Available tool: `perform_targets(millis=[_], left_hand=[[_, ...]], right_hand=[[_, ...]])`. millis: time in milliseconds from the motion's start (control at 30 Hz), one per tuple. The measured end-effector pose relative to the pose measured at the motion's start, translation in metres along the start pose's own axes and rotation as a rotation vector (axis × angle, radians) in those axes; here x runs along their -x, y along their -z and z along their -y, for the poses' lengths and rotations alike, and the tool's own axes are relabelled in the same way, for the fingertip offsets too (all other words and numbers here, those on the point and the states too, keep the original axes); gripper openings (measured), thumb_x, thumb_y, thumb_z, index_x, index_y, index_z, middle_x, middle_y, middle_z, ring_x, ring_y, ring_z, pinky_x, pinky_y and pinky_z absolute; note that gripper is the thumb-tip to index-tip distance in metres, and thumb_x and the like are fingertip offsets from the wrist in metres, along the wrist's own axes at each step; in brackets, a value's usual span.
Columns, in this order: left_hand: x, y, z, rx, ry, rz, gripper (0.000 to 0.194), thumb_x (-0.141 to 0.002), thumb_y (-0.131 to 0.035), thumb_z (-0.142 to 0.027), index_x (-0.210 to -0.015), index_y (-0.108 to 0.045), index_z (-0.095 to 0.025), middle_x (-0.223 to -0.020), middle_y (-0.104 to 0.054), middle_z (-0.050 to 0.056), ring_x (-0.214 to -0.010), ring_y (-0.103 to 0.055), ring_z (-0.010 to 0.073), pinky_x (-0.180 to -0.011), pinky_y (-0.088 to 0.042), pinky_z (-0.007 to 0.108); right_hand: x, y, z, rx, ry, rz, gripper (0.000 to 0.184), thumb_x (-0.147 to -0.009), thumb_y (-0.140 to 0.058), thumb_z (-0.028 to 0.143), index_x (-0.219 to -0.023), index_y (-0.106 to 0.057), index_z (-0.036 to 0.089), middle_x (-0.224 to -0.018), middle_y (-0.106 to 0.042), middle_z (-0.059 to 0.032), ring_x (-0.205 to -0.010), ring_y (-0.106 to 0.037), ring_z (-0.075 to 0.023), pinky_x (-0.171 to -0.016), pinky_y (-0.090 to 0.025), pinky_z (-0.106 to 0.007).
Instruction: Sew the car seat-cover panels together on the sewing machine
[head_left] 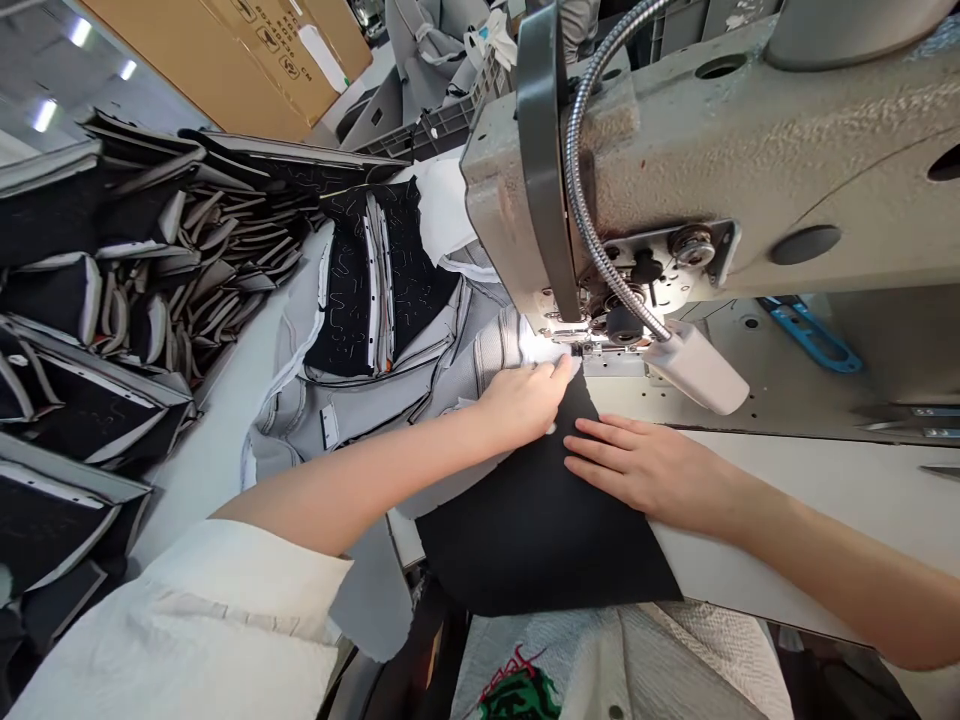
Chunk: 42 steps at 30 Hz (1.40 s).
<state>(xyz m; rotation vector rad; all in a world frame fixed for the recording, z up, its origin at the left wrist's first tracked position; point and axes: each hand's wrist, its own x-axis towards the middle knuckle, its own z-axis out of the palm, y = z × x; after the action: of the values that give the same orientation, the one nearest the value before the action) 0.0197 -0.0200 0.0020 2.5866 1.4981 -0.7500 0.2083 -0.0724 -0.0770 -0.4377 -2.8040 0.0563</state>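
A sewing machine [690, 160] stands before me, its lit needle area above the fabric edges. My left hand [529, 402] is closed on the edge of the grey fabric [491, 350], its index fingertip close beside the presser foot [589, 345]. Its curled fingers partly hide the seam. A black fabric panel [540, 530] runs from the presser foot towards me and hangs over the table's front edge. My right hand [645, 468] lies flat on the panel's right side, fingers stretched out. The grey fabric bunches to the left, with black-backed parts [352, 290] among it.
Stacks of black and grey padded pieces [217, 240] fill the left side. A cardboard box [232, 60] and a grey crate [442, 120] stand behind. A blue-handled thread snipper [814, 335] lies on the machine bed under the arm. A white lamp head [697, 368] hangs near the needle.
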Motion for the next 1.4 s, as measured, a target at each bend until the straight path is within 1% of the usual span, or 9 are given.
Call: perform_targets(millis=[133, 300, 433, 700, 867, 967, 1167, 1300, 1400], left_hand=[[0.004, 0.010, 0.006, 0.035, -0.026, 0.087, 0.069, -0.078, -0.052, -0.014, -0.141, -0.025, -0.016, -0.110, -0.059, 0.012, -0.091, -0.061, 0.0248, -0.067, -0.044, 0.029], [-0.002, 0.025, 0.012, 0.227, -0.151, 0.188, 0.040, -0.079, -0.041, -0.010, -0.117, -0.051, -0.018, -0.095, -0.061, 0.007, -0.079, -0.060, 0.0192, -0.063, -0.040, 0.026], [-0.010, 0.027, 0.005, 0.243, -0.114, 0.236, 0.033, -0.077, -0.037, -0.008, -0.105, -0.054, -0.014, -0.096, -0.060, 0.010, -0.080, -0.059, 0.0203, -0.061, -0.040, 0.027], [-0.022, 0.002, -0.005, 0.175, -0.099, -0.035, 0.039, -0.082, -0.036, -0.006, -0.117, -0.050, -0.008, -0.098, -0.056, 0.012, -0.085, -0.058, 0.0194, -0.069, -0.045, 0.026], [0.013, -0.028, -0.001, -0.013, -0.194, -0.279, 0.037, -0.093, -0.026, -0.020, -0.122, -0.049, -0.014, -0.092, -0.053, 0.010, -0.086, -0.056, 0.0224, -0.072, -0.046, 0.033], [0.044, -0.044, 0.005, -0.028, -0.168, -0.257, 0.046, -0.093, -0.033, -0.031, -0.137, -0.036, -0.017, -0.095, -0.052, 0.010, -0.085, -0.053, 0.0233, -0.069, -0.047, 0.034], [0.051, -0.045, 0.023, -0.129, 0.088, -0.225, 0.067, -0.080, -0.042, -0.013, -0.144, -0.023, -0.021, -0.109, -0.049, 0.012, -0.105, -0.045, 0.0290, -0.081, -0.044, 0.041], [0.038, -0.041, 0.035, -0.061, 0.029, -0.198, 0.068, -0.081, -0.039, -0.012, -0.145, -0.020, -0.024, -0.109, -0.049, 0.010, -0.101, -0.048, 0.0246, -0.080, -0.045, 0.035], [0.031, -0.044, 0.042, 0.016, 0.045, -0.222, 0.065, -0.085, -0.037, -0.017, -0.147, -0.015, -0.021, -0.109, -0.051, 0.009, -0.097, -0.052, 0.0209, -0.075, -0.046, 0.028]], right_hand=[[-0.003, 0.005, -0.001, -0.046, 0.012, 0.040, 0.051, -0.080, -0.056, 0.015, -0.130, -0.049, 0.011, -0.137, -0.047, -0.0149, -0.129, -0.039, -0.0342, -0.107, -0.032, -0.052], [-0.005, 0.006, 0.009, -0.072, -0.016, 0.009, 0.048, -0.079, -0.056, 0.016, -0.127, -0.052, 0.012, -0.134, -0.050, -0.0155, -0.126, -0.041, -0.0364, -0.104, -0.033, -0.055], [-0.009, 0.000, 0.012, -0.060, -0.049, -0.014, 0.048, -0.079, -0.055, 0.013, -0.127, -0.052, 0.011, -0.133, -0.051, -0.0166, -0.125, -0.043, -0.0350, -0.104, -0.033, -0.054], [-0.022, 0.001, -0.006, -0.116, -0.146, -0.019, 0.057, -0.073, -0.054, 0.009, -0.129, -0.050, 0.009, -0.134, -0.049, -0.0176, -0.132, -0.033, -0.0337, -0.108, -0.026, -0.054], [-0.014, 0.009, -0.013, -0.248, 0.103, 0.035, 0.056, -0.072, -0.059, 0.016, -0.128, -0.052, 0.012, -0.135, -0.047, -0.0209, -0.130, -0.037, -0.0305, -0.110, -0.021, -0.052], [-0.019, 0.010, -0.002, -0.405, 0.147, 0.055, 0.057, -0.070, -0.062, 0.021, -0.126, -0.054, 0.016, -0.134, -0.050, -0.0164, -0.128, -0.040, -0.0300, -0.110, -0.020, -0.052], [-0.058, 0.005, 0.022, -0.676, -0.183, -0.020, 0.048, -0.070, -0.056, 0.015, -0.117, -0.061, 0.021, -0.126, -0.059, -0.0070, -0.116, -0.053, -0.0218, -0.104, -0.035, -0.042], [-0.056, -0.005, 0.026, -0.479, 0.050, 0.084, 0.054, -0.070, -0.060, 0.013, -0.123, -0.058, 0.018, -0.135, -0.049, -0.0129, -0.129, -0.040, -0.0297, -0.110, -0.022, -0.051], [-0.051, -0.009, 0.027, -0.463, 0.071, 0.094, 0.059, -0.068, -0.061, 0.010, -0.127, -0.054, 0.016, -0.139, -0.044, -0.0146, -0.133, -0.033, -0.0305, -0.111, -0.020, -0.050]])
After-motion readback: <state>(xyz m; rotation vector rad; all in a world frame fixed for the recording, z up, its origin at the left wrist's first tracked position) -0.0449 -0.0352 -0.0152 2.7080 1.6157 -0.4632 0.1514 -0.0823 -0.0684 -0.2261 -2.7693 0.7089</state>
